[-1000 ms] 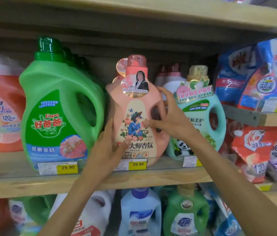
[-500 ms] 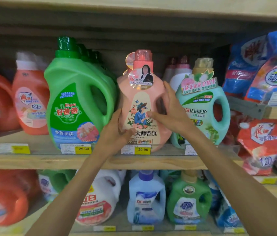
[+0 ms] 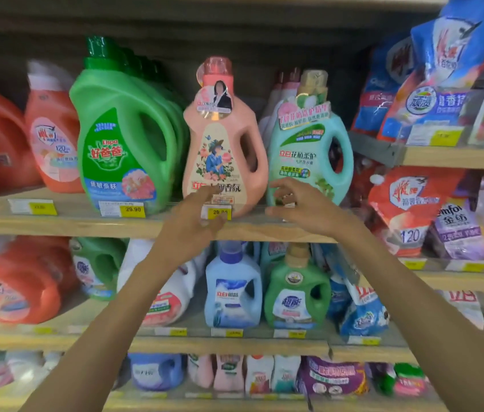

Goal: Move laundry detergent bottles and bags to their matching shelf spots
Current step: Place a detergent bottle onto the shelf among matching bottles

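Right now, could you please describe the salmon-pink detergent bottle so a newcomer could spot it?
Look along the wooden shelf carrying the 29.90 price tags. At its front, between the green Kispa bottle and the teal bottle, stands the salmon-pink bottle. It alone has a translucent pink cap, a round portrait tag and a cream label showing a figure among roses.

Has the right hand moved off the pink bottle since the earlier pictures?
Yes. The right hand has left the pink bottle and dropped down and right, before the base of the teal bottle at the shelf edge.
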### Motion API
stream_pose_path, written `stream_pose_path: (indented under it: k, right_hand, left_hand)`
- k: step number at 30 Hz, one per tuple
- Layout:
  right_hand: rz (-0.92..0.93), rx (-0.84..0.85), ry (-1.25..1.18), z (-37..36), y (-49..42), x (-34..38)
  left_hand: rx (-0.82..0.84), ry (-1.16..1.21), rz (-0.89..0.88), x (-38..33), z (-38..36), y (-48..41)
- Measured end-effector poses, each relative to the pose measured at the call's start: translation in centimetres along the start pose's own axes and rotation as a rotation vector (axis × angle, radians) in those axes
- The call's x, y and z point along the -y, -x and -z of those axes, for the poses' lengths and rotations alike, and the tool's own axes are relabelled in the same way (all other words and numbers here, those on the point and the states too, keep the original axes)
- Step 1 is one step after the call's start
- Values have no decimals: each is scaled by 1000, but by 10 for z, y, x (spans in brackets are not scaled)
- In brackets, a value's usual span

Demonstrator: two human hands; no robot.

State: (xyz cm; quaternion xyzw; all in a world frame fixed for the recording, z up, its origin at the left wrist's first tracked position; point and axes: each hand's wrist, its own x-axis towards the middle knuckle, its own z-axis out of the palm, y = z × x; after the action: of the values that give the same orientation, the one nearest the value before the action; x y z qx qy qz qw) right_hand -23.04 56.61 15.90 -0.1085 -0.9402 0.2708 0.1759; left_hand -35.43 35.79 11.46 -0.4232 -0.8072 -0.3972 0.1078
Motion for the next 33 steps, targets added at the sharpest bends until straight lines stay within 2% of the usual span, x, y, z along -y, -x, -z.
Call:
stream_pose_path:
  k: [3, 6, 11, 17, 24, 33]
  right_hand:
    - [-27, 260, 165, -8, 31, -11]
    - [-71, 361, 292, -25, 62, -28]
    - [-129, 326, 501, -49, 124, -54]
    - [-171, 250, 643, -66, 183, -65]
    - [-253, 279, 654, -84, 224, -81]
    - [-351, 348, 622, -84, 246, -96]
  left_hand:
    - [209, -125, 67, -18, -15, 31]
    - [361, -306, 85, -32, -32, 64]
    - [398, -522, 125, -40, -62, 109]
    - [443, -605, 99, -41, -93, 147]
    - [549, -685, 73, -39, -123, 176]
    - [613, -647, 71, -43, -142, 188]
